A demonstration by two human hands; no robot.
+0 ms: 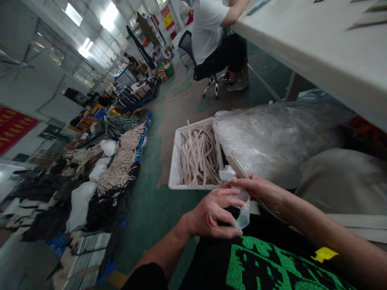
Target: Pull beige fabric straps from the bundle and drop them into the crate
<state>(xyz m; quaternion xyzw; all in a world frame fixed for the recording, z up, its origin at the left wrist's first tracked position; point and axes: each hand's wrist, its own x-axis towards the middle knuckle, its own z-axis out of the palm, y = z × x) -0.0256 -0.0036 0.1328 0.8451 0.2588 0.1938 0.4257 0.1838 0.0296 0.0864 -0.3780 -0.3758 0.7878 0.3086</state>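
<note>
In front of my lap, my left hand (211, 213) curls its fingers and thumb around a translucent plastic strip (242, 220), which bends in a loop. My right hand (266, 193) pinches a flat beige strap (237, 166) between thumb and fingers. The strap's end points up and away from me, and the plastic lies close against it. Both hands are nearly touching. Just beyond them stands a white plastic crate (173, 169) with many loose beige straps (198, 155) heaped inside. My right fingertips are partly hidden behind the plastic.
Large clear plastic bags (272, 133) lie right of the crate, under a white table (302, 36). A person in a white shirt (208, 30) sits on a wheeled chair (216, 82) ahead. Bundled straps (116, 171) and white sacks (80, 203) cover pallets on the left.
</note>
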